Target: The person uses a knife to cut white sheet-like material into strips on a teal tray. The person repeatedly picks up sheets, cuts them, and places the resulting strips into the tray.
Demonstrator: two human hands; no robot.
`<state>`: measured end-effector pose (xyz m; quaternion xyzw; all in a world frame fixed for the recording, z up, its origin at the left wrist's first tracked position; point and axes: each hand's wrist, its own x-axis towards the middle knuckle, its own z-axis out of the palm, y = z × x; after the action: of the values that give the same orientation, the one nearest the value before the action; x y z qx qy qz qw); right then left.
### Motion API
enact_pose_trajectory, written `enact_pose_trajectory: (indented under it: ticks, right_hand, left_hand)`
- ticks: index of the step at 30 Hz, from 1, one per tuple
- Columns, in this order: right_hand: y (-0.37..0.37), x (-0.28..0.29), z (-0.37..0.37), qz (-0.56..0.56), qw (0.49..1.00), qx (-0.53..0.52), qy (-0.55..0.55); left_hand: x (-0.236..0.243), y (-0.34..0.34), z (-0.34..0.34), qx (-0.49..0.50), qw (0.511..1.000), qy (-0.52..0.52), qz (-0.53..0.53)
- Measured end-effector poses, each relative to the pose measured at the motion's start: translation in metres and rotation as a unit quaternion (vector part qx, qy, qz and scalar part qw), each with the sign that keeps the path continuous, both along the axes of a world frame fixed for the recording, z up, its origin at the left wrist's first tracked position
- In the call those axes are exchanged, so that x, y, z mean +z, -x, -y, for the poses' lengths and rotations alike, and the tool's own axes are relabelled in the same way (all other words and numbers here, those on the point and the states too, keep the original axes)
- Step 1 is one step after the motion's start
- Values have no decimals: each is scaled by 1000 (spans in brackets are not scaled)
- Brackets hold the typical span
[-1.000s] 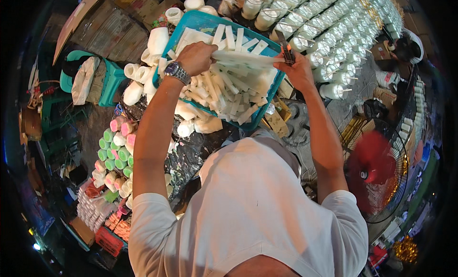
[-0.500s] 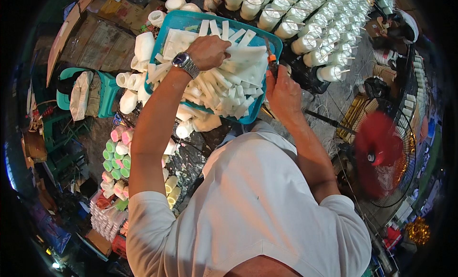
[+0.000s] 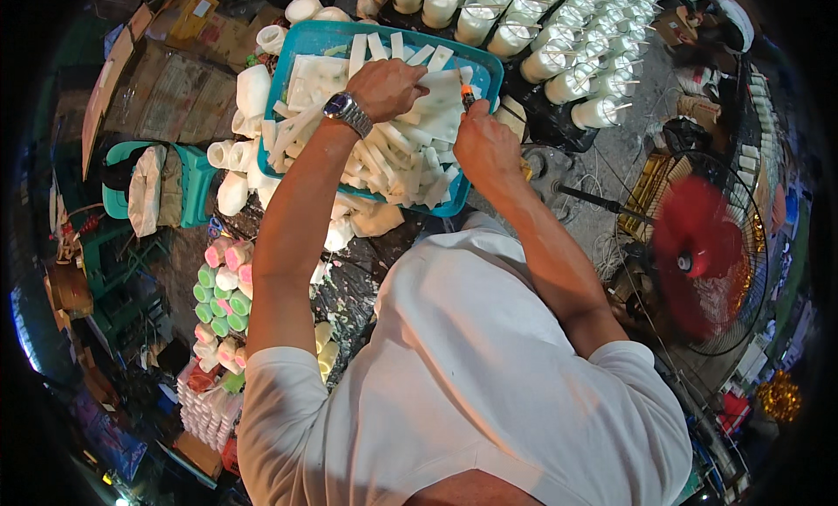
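A turquoise tray (image 3: 485, 59) in front of me is heaped with white, waxy-looking strips (image 3: 377, 167). Over the heap, my left hand (image 3: 389, 89), with a metal watch at its wrist, has its fingers curled on the near end of a flat white slab (image 3: 443, 120). Its fingertips are partly hidden. At the tray's right side my right hand (image 3: 489, 153) is closed round a utility knife (image 3: 469, 96) with an orange and black handle. The knife's tip is over the slab's right end; the blade is hard to make out against the white.
Many white-filled glass jars (image 3: 476, 19) with sticks across them stand beyond the tray. White cup-shaped pieces (image 3: 232, 192) and green and pink ones (image 3: 218, 307) lie at the left. A turquoise stool (image 3: 196, 188) is farther left; a red-bladed fan (image 3: 694, 244) spins at the right.
My right hand has moved left and inward with the knife, from the tray's right rim to over the slab. My left hand stays on the slab. The view has shifted slightly.
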<state>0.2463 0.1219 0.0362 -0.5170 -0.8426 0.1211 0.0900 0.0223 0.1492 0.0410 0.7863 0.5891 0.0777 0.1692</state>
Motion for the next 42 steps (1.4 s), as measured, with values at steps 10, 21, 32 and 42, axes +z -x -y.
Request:
enact_pose_trajectory:
  ticks: [10,21,32,42]
  right_hand:
    - [-3,-25,4,-7,997,22,73]
    - [-11,-66,-2,-21,991,45,126]
    - [-16,-37,-12,-71,963,25,260]
    - [27,10,7,-37,997,57,-23]
  left_hand:
    - [2,-3,4,7,1000,14,-12]
    - [6,5,8,18,1000,-11,-20]
    - [2,23,11,32,998,21,-40]
    - [-3,26,9,31,998,6,-48]
